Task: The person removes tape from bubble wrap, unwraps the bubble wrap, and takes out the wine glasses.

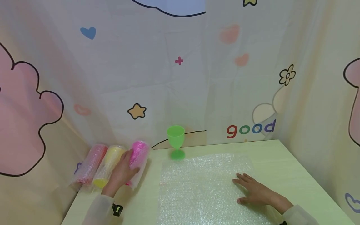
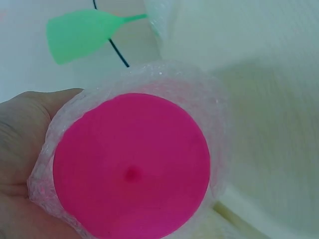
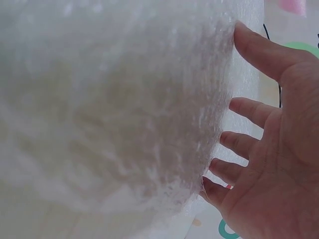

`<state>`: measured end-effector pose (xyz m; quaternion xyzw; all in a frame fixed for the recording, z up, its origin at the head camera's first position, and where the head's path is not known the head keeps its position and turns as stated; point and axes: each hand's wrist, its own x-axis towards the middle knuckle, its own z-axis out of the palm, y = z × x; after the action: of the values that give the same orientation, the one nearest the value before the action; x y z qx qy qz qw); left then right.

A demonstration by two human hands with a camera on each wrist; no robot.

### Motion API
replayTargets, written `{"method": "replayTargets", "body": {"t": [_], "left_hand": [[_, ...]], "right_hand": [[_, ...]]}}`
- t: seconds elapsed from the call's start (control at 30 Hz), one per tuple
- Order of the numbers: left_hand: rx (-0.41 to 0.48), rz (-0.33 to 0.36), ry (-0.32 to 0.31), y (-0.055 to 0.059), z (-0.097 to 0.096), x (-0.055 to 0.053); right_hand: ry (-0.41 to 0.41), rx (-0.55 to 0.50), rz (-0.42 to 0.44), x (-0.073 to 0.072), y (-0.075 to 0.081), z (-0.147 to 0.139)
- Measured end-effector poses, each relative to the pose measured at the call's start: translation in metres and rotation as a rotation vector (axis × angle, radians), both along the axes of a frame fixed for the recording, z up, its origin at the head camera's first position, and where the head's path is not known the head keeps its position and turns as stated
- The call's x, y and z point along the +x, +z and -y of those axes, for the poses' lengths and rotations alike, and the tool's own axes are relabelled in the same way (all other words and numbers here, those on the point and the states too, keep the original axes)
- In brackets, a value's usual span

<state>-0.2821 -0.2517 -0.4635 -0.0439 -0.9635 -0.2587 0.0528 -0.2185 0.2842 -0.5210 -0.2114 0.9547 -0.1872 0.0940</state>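
Observation:
My left hand (image 1: 122, 170) grips a pink goblet rolled in bubble wrap (image 1: 139, 153), at the right end of a row of wrapped bundles. Its round pink base (image 2: 132, 164) faces the camera in the left wrist view, with the thumb and palm against the wrap; the other fingers are mostly hidden there. On the table lies a clear bubble wrap sheet (image 1: 197, 190). My right hand (image 1: 257, 192) rests on the sheet's right part, fingers spread, fingertips (image 3: 239, 107) against its surface. Just behind the sheet's far edge stands a bare green goblet (image 1: 176, 140), upright.
Left of the pink bundle lie a yellow wrapped bundle (image 1: 109, 165) and a red wrapped bundle (image 1: 92, 164), side by side near the table's left edge. A printed curtain (image 1: 191, 93) hangs behind the pale table (image 1: 303, 193) and along both its sides.

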Motion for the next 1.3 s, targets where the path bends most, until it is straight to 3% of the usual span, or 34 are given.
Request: {"method": "replayTargets", "body": {"t": [0.13, 0.3, 0.43, 0.7, 1.1, 1.3], "left_hand": [[0.005, -0.021, -0.017, 0.009, -0.007, 0.01], [0.001, -0.098, -0.059, 0.016, -0.015, 0.022], [0.031, -0.148, -0.089, 0.02, -0.024, 0.032], [0.12, -0.178, -0.127, 0.029, -0.047, 0.049], [0.25, -0.21, -0.159, 0.017, -0.083, 0.054], [0.312, -0.144, -0.203, 0.007, -0.106, 0.054]], "right_hand": [[0.002, 0.004, -0.006, 0.0, -0.001, 0.0], [0.016, 0.006, -0.026, 0.001, 0.001, 0.0], [0.015, 0.005, -0.031, 0.001, 0.002, 0.0], [0.009, 0.001, -0.02, -0.001, -0.001, -0.002], [0.005, 0.008, -0.012, -0.002, -0.004, -0.003], [0.006, 0.001, -0.007, -0.001, -0.004, -0.002]]}}
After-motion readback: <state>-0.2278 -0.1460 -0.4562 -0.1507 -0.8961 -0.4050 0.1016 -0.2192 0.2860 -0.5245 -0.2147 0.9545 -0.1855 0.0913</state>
